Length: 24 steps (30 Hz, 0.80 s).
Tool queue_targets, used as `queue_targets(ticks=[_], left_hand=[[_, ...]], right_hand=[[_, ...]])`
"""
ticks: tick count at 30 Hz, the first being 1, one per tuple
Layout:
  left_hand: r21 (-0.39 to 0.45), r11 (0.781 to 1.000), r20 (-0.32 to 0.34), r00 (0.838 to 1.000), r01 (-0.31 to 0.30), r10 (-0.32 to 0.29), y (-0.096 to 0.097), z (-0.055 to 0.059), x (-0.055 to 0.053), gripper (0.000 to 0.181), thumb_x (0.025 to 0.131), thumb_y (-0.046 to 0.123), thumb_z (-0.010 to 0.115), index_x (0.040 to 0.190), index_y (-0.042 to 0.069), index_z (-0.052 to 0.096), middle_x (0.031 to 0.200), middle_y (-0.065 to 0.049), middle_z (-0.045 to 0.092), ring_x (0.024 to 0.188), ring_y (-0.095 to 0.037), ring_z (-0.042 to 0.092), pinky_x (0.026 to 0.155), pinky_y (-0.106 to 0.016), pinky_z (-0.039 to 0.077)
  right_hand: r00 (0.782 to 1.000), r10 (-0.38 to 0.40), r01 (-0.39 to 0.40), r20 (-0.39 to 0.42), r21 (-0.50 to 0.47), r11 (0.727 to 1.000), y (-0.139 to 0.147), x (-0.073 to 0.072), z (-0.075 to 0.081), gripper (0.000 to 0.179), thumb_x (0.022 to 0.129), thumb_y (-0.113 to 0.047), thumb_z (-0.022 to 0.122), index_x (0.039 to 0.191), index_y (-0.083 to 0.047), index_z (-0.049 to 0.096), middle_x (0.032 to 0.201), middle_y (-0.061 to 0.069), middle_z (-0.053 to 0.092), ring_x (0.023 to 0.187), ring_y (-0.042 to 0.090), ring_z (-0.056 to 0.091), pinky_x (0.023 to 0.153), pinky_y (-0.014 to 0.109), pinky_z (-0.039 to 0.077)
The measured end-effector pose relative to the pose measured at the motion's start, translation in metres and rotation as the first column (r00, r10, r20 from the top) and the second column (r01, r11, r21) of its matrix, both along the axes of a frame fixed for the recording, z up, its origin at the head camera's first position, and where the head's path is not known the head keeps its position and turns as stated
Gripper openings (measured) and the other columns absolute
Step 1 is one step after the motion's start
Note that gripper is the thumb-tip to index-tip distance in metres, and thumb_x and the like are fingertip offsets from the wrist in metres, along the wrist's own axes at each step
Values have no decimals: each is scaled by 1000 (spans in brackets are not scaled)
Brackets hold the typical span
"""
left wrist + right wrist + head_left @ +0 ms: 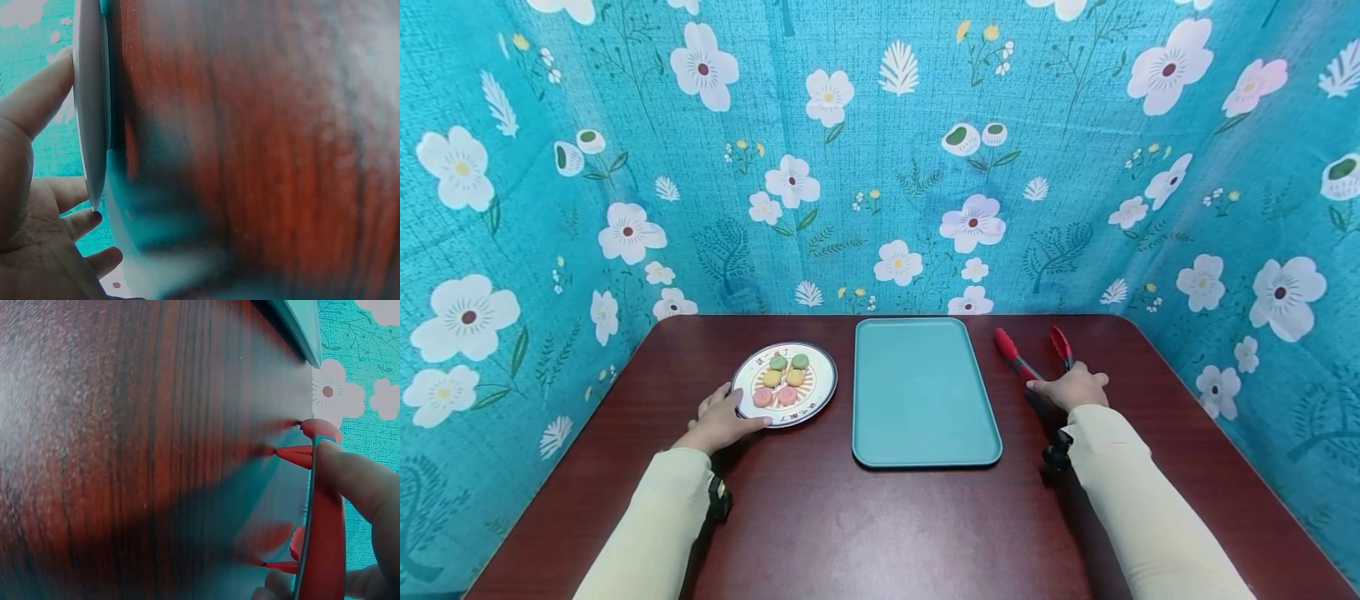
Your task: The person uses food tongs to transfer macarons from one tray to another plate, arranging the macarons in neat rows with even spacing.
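Observation:
On the left of the table lies a round white plate (pixel 820 398) with a dark rim line and printed writing. It bears green macarons (pixel 801 362), yellow macarons (pixel 772 378) and pink macarons (pixel 787 395), two of each colour. My left hand (pixel 721 422) grips the plate's near left rim, thumb and fingers spread along the edge. The left wrist view has the plate (pixel 91 100) edge-on beside the thumb. At the right, my right hand (pixel 1072 388) holds red-tipped tongs (pixel 1017 354), their two arms spread apart. In the right wrist view the thumb presses on one red tong arm (pixel 327 519).
Between the hands, a blue-green rectangular tray (pixel 925 392) lies on the dark brown wooden table (pixel 880 533). A blue floral cloth (pixel 865 167) hangs behind the table and along both sides.

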<state>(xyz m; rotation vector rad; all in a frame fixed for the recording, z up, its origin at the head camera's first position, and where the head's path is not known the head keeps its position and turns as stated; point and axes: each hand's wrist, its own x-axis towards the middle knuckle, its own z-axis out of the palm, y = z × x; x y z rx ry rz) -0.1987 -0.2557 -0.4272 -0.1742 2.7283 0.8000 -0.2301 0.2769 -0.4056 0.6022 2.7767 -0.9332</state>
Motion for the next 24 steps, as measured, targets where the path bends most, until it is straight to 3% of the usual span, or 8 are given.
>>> queue_targets(ticks=[7, 11, 16, 24], left_hand=[[22, 1000, 22, 1000, -13, 13, -4, 0, 1, 97, 86, 49, 65, 150, -6, 18, 153, -31, 4, 135, -52, 7, 105, -73, 9], [38, 999, 10, 1000, -24, 23, -4, 1, 3, 97, 87, 50, 64, 151, -4, 16, 153, -31, 3, 135, -52, 8, 105, -72, 11], [18, 1000, -94, 995, -25, 26, 2, 6, 4, 92, 89, 45, 63, 152, -3, 15, 155, -30, 5, 138, -51, 8, 106, -71, 10], [-59, 998, -273, 962, 1, -17, 24, 26, 5, 86, 89, 40, 65, 152, 1, 22, 156, -27, 11, 141, -46, 7, 106, -71, 6]], right_hand=[[998, 53, -53, -16, 26, 998, -1, -1, 4, 90, 81, -36, 74, 138, 14, 24, 117, 36, 31, 102, 47, 40, 72, 52, 50], [992, 105, -100, -70, 73, 992, -2, 4, 8, 92, 80, -38, 75, 138, 13, 24, 117, 37, 33, 104, 48, 39, 73, 55, 49], [976, 158, -138, -148, 134, 981, -5, 14, 15, 100, 81, -42, 72, 146, 10, 17, 129, 40, 30, 115, 54, 33, 82, 68, 41], [949, 255, -218, -187, 199, 956, -17, 20, 28, 103, 84, -48, 68, 151, 6, 10, 141, 39, 22, 126, 57, 24, 87, 75, 29]])
